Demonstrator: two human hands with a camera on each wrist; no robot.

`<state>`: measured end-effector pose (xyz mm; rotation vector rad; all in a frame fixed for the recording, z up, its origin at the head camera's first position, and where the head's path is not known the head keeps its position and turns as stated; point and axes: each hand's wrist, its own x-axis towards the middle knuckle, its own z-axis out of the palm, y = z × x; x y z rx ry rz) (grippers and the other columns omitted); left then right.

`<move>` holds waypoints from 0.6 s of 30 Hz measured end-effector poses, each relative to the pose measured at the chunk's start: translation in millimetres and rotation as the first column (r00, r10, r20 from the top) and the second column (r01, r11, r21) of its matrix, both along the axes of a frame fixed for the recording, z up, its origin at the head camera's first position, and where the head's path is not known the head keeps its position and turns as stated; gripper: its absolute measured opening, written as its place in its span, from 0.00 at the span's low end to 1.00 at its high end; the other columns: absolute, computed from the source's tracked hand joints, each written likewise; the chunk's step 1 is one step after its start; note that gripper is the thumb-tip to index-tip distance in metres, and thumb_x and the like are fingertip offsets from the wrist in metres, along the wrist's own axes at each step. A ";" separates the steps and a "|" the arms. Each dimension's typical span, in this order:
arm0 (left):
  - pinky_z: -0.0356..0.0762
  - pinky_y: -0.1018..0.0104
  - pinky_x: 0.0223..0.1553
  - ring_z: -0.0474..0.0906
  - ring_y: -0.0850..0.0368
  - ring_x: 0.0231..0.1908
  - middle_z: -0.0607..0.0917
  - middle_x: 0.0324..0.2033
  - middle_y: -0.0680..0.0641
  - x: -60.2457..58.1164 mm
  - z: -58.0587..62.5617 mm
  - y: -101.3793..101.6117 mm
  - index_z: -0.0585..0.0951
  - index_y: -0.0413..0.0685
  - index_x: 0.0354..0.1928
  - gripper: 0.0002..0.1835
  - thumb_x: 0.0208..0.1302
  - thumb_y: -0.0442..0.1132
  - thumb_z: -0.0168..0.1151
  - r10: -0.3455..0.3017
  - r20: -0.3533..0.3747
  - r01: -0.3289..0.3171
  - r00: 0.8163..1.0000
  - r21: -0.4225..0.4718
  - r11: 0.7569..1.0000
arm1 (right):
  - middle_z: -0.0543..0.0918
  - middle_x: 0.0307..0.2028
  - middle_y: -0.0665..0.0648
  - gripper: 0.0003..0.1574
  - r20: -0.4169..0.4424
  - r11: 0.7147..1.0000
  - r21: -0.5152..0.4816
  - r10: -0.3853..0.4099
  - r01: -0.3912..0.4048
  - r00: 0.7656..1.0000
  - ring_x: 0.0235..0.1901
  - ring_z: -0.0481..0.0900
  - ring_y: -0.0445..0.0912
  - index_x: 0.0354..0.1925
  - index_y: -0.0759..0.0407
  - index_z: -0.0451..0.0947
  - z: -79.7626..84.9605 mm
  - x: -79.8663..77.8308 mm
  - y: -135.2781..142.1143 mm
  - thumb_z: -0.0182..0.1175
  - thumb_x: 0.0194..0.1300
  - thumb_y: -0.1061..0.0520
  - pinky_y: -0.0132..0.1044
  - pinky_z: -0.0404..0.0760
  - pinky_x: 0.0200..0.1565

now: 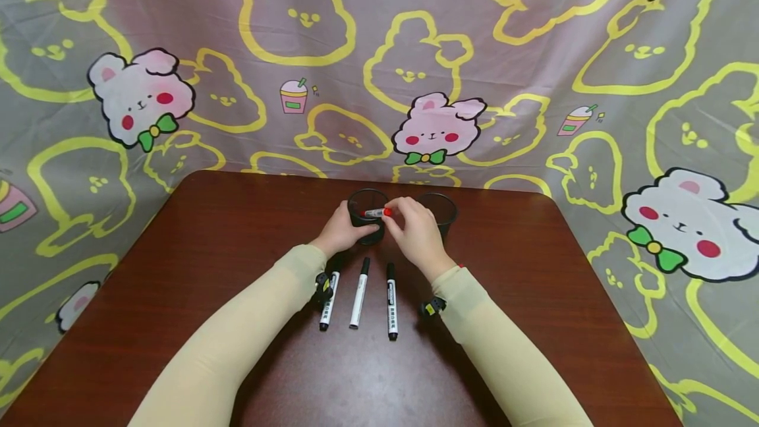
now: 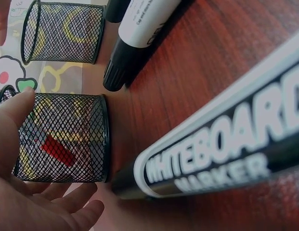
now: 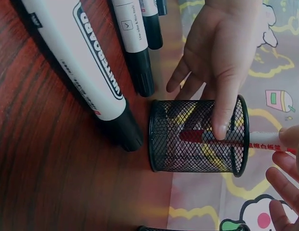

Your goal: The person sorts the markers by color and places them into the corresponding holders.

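Note:
A black mesh pen cup (image 1: 371, 237) stands toward the back of the table. My left hand (image 1: 340, 229) holds it from the left side, the thumb across its near wall and the fingers round the far side. My right hand (image 1: 414, 229) pinches a white whiteboard marker with red ends (image 1: 375, 213) between thumb and fingertips. In the right wrist view, the lower part of this red marker (image 3: 265, 140) is inside the cup and its upper end sticks out past the rim. Through the mesh in the left wrist view the red cap shows, tilted.
A second black mesh cup (image 1: 441, 213) stands just right of the first, partly behind the right hand. Three white whiteboard markers with black caps, a left one (image 1: 330, 302), a middle one (image 1: 358, 298) and a right one (image 1: 392, 305), lie on the brown table (image 1: 504, 269) between the forearms. A patterned cloth (image 1: 356, 91) hangs behind.

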<state>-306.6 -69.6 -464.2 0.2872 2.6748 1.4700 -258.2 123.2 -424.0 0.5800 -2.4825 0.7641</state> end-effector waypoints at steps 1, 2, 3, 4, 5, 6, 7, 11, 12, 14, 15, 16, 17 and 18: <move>0.69 0.45 0.69 0.73 0.38 0.65 0.73 0.65 0.33 -0.2 -0.3 -0.2 0.62 0.33 0.72 0.46 0.61 0.49 0.76 0.002 0.000 -0.002 1.000 -0.004 1.000 | 0.86 0.43 0.55 0.12 0.003 1.000 -0.002 0.001 -0.001 1.000 0.46 0.84 0.50 0.50 0.55 0.81 -0.7 -0.4 -0.3 0.68 0.70 0.55 0.54 0.78 0.53; 0.69 0.45 0.69 0.73 0.38 0.66 0.73 0.65 0.33 -0.3 -0.6 -0.3 0.62 0.33 0.71 0.46 0.61 0.49 0.76 0.001 -0.003 -0.001 1.000 -0.005 1.000 | 0.86 0.43 0.55 0.12 0.001 1.000 -0.003 0.004 -0.004 1.000 0.46 0.84 0.50 0.50 0.55 0.81 -1.4 -0.8 -0.6 0.68 0.70 0.55 0.54 0.78 0.53; 0.69 0.45 0.69 0.73 0.38 0.65 0.73 0.65 0.33 -0.7 -1.1 -0.4 0.63 0.33 0.71 0.45 0.62 0.49 0.76 0.000 -0.007 0.000 1.000 -0.005 1.000 | 0.86 0.43 0.55 0.12 -0.002 1.000 -0.004 0.007 -0.007 1.000 0.46 0.84 0.50 0.50 0.55 0.81 -2.1 -1.2 -1.1 0.68 0.69 0.55 0.54 0.78 0.52; 0.68 0.45 0.69 0.73 0.38 0.65 0.73 0.65 0.33 -0.9 -1.1 -0.2 0.63 0.33 0.71 0.45 0.61 0.48 0.76 -0.003 -0.011 0.002 1.000 -0.001 1.000 | 0.86 0.43 0.55 0.12 -0.008 1.000 -0.004 0.010 -0.010 1.000 0.45 0.84 0.50 0.50 0.55 0.81 -2.9 -1.7 -1.4 0.68 0.69 0.56 0.54 0.79 0.52; 0.68 0.45 0.69 0.73 0.38 0.65 0.73 0.65 0.33 -1.2 -1.4 -0.1 0.64 0.33 0.71 0.45 0.61 0.47 0.76 -0.007 -0.016 0.007 1.000 0.004 1.000 | 0.85 0.43 0.55 0.12 -0.013 1.000 -0.003 0.013 -0.013 1.000 0.45 0.84 0.50 0.50 0.55 0.81 -3.8 -2.1 -1.8 0.68 0.69 0.56 0.54 0.79 0.52; 0.68 0.45 0.70 0.73 0.39 0.65 0.73 0.65 0.33 -1.5 -1.5 0.1 0.64 0.33 0.71 0.44 0.61 0.47 0.76 -0.010 -0.019 0.010 1.000 0.007 1.000 | 0.85 0.43 0.55 0.13 -0.019 1.000 -0.002 0.016 -0.016 1.000 0.45 0.84 0.50 0.50 0.55 0.81 -4.6 -2.5 -2.3 0.68 0.69 0.56 0.54 0.79 0.51; 0.68 0.45 0.69 0.73 0.39 0.65 0.73 0.64 0.33 -1.8 -1.6 0.2 0.65 0.34 0.71 0.44 0.61 0.47 0.76 -0.014 -0.024 0.014 1.000 0.013 1.000 | 0.85 0.42 0.55 0.12 -0.023 1.000 -0.001 0.018 -0.018 1.000 0.44 0.85 0.50 0.50 0.55 0.81 -5.4 -2.9 -2.8 0.68 0.69 0.56 0.53 0.79 0.51; 0.68 0.44 0.69 0.73 0.39 0.64 0.73 0.64 0.33 -0.7 -0.5 0.2 0.65 0.34 0.71 0.44 0.61 0.46 0.76 -0.019 -0.025 0.020 0.999 0.020 1.000 | 0.85 0.42 0.54 0.13 -0.022 1.000 0.002 0.021 -0.021 1.000 0.43 0.85 0.49 0.49 0.55 0.81 -7.3 -3.9 -4.7 0.69 0.69 0.56 0.53 0.79 0.50; 0.68 0.44 0.69 0.73 0.39 0.64 0.73 0.65 0.33 -0.7 -0.4 0.1 0.65 0.33 0.71 0.44 0.61 0.47 0.76 -0.020 -0.023 0.020 1.000 0.020 1.000 | 0.85 0.42 0.54 0.12 -0.019 1.000 0.001 0.022 -0.022 1.000 0.43 0.86 0.48 0.49 0.55 0.81 -7.5 -4.1 -5.2 0.69 0.69 0.55 0.53 0.79 0.50; 0.68 0.44 0.69 0.73 0.39 0.64 0.73 0.65 0.33 -0.1 0.1 0.0 0.64 0.33 0.71 0.44 0.61 0.47 0.76 -0.019 -0.017 0.019 1.000 0.018 1.000 | 0.85 0.43 0.54 0.12 -0.008 1.000 -0.002 0.029 -0.029 1.000 0.43 0.86 0.48 0.49 0.55 0.81 -7.4 -4.5 -5.9 0.68 0.69 0.55 0.51 0.80 0.49; 0.68 0.44 0.69 0.73 0.38 0.64 0.72 0.65 0.33 0.0 0.3 -0.1 0.64 0.33 0.71 0.44 0.61 0.47 0.76 -0.017 -0.013 0.017 1.000 0.015 1.000 | 0.85 0.43 0.54 0.12 0.000 1.000 -0.003 0.031 -0.031 1.000 0.42 0.86 0.49 0.49 0.55 0.81 -7.6 -4.8 -6.1 0.68 0.70 0.55 0.50 0.81 0.49; 0.68 0.44 0.69 0.73 0.38 0.64 0.72 0.65 0.33 -0.1 0.2 -0.2 0.64 0.32 0.71 0.45 0.62 0.47 0.76 -0.016 -0.010 0.017 1.000 0.013 1.000 | 0.85 0.43 0.54 0.12 0.006 0.999 -0.003 0.034 -0.034 0.999 0.42 0.87 0.49 0.49 0.55 0.81 -7.8 -5.2 -6.3 0.68 0.70 0.55 0.49 0.81 0.48; 0.68 0.44 0.69 0.73 0.39 0.64 0.72 0.65 0.33 -0.3 0.2 -0.1 0.64 0.32 0.71 0.44 0.62 0.47 0.76 -0.017 -0.009 0.017 1.000 0.014 1.000 | 0.85 0.43 0.54 0.11 0.011 0.999 -0.003 0.037 -0.036 0.999 0.41 0.87 0.49 0.49 0.55 0.81 -7.9 -5.5 -6.5 0.67 0.70 0.55 0.48 0.82 0.47; 0.68 0.44 0.69 0.73 0.39 0.64 0.73 0.65 0.33 -0.4 0.2 -0.1 0.64 0.33 0.71 0.44 0.62 0.47 0.76 -0.019 -0.010 0.019 1.000 0.016 1.000 | 0.84 0.43 0.54 0.11 0.017 0.999 -0.003 0.038 -0.038 0.999 0.41 0.86 0.49 0.50 0.55 0.81 -8.2 -5.7 -6.7 0.67 0.70 0.55 0.48 0.82 0.47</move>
